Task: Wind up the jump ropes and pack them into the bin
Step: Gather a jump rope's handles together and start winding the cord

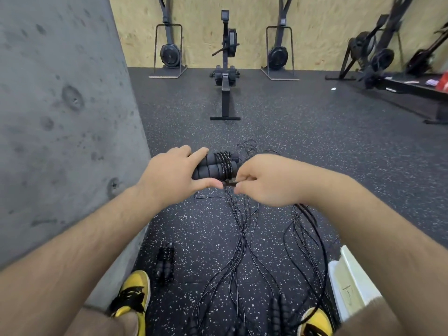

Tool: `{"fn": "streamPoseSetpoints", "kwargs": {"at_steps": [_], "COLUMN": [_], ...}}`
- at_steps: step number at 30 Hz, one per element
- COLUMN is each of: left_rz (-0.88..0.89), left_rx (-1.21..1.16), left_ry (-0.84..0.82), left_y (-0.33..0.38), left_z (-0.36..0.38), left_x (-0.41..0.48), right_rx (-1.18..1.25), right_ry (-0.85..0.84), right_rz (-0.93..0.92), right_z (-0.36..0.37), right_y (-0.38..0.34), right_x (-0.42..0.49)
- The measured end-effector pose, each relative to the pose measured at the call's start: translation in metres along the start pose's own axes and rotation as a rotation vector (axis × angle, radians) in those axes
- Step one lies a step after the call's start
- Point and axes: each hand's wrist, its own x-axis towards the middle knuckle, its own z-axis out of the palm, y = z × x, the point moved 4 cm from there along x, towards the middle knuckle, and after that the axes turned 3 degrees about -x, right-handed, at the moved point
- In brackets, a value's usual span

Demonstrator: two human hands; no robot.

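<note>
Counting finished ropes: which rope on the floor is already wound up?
The wound rope bundle beside the left yellow shoe; the loose ropes lie uncoiled.

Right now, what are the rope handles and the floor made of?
The jump rope handles look like matte black foam, soft and ribbed. The floor looks like rubber gym matting, dark with white speckles. The cord looks plastic-coated: it shines.

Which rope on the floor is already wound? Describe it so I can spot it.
Follow the grey concrete wall down to the left yellow shoe. Just right of it lies the wound rope bundle: paired handles wrapped tight in cord, unlike the loose ropes spread beside it.
</note>
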Motion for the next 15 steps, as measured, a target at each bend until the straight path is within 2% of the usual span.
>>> {"fn": "streamPoseSetpoints", "kwargs": {"at_steps": [2,4,8,12,15], "left_rz": [-0.018,-0.027,0.019,0.186,0.312], "left_rx": [-0.002,0.010,0.045,0.004,-0.130], "left_ry": [-0.034,-0.071,-0.095,-0.106,-0.099], "left_y": [-0.002,-0.003,0.001,0.013,0.025], "left_z": [0.001,0.001,-0.001,-0.001,-0.007], "left_x": [-0.001,-0.002,-0.003,-0.005,-0.013], "right_rx": [0.035,0.046,-0.029,-0.174,0.012], "right_ry": [-0.047,-0.025,0.124,0.301,0.315], "right_rz": [-0.001,-0.009,-0.069,-0.174,-0.197], "right_z": [0.008,0.012,0.008,-0.002,0.000], "right_y": [-0.002,-0.002,-0.001,0.008,0.028], "right_x": [0.001,0.004,0.007,0.013,0.023]}}
